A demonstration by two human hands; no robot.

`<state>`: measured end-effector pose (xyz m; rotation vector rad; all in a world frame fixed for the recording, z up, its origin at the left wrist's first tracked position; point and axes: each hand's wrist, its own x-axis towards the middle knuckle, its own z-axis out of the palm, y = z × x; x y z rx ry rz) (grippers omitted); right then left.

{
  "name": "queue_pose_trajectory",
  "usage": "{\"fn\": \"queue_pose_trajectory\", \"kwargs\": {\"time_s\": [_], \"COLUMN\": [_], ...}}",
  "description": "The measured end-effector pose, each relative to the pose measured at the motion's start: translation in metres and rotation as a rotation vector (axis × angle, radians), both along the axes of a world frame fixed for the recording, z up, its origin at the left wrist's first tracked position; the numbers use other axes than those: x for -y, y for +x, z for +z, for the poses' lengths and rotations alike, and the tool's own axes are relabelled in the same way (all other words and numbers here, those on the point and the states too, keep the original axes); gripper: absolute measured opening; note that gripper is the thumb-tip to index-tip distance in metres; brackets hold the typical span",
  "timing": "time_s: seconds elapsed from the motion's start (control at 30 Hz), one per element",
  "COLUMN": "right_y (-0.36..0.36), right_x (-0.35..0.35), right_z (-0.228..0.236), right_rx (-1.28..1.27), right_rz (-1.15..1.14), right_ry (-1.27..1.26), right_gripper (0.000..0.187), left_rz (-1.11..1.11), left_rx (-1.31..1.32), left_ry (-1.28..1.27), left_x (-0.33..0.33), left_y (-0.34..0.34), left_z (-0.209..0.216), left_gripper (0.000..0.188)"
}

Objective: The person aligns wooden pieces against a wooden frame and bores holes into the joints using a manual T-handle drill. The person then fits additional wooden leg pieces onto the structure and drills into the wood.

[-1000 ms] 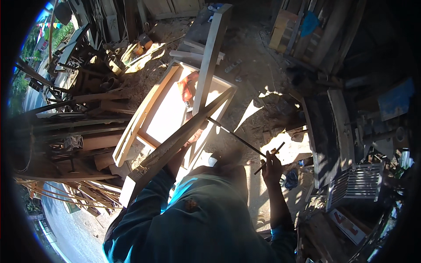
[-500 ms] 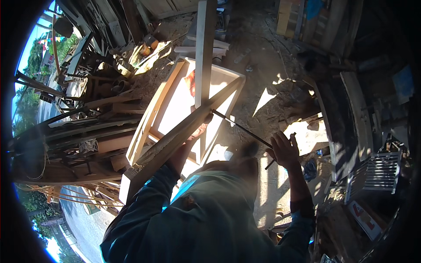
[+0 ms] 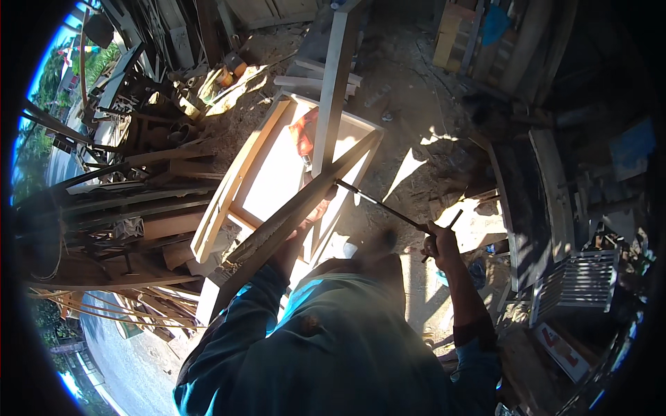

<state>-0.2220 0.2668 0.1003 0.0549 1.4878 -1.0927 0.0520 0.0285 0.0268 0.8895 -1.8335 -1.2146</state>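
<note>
A thick wooden beam (image 3: 277, 215) slants up from the lower left across a pale framed wooden panel (image 3: 260, 180). A second upright timber (image 3: 334, 87) meets it near its far end. My left hand (image 3: 316, 211) is closed round the beam near that joint, partly hidden by the wood. A long thin T-handled metal rod (image 3: 385, 206) has its tip against the beam's right side close to the joint. Its crossbar end is in my right hand (image 3: 441, 244), fingers closed round it. A red-orange object (image 3: 303, 130) lies on the panel behind the upright timber; its kind is unclear.
Stacked boards and timbers (image 3: 139, 208) fill the left side. On the right stand a dark plank bench (image 3: 517, 208) and a slatted metal rack (image 3: 579, 281). Short wood pieces (image 3: 316, 80) lie beyond the panel. Sunlit patches cross the dirt floor (image 3: 388, 104).
My right hand has gone from spread fingers beside the T-handle to a closed grip on it. The crossbar has turned. My left hand stays on the beam, and the view has shifted slightly.
</note>
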Motion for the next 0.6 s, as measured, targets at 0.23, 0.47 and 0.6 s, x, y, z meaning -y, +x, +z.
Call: {"fn": "queue_pose_trajectory", "kwargs": {"time_s": [0.23, 0.47, 0.6], "right_y": [0.053, 0.039, 0.03], "right_x": [-0.032, -0.02, -0.006], "right_z": [-0.026, -0.075, -0.025], "right_rx": [-0.99, -1.439, -0.577], "right_rz": [-0.154, -0.044, -0.108], "right_ry": [-0.423, -0.173, 0.007], "right_gripper": [0.064, 0.056, 0.024], "left_rz": [0.072, 0.104, 0.1], "left_rx": [0.053, 0.064, 0.069], "left_ry": [-0.084, -0.111, -0.113], "left_x": [-0.015, -0.016, -0.012], "left_y": [-0.005, -0.005, 0.0], "left_z": [0.012, 0.015, 0.01], "left_gripper": [0.02, 0.021, 0.022]}}
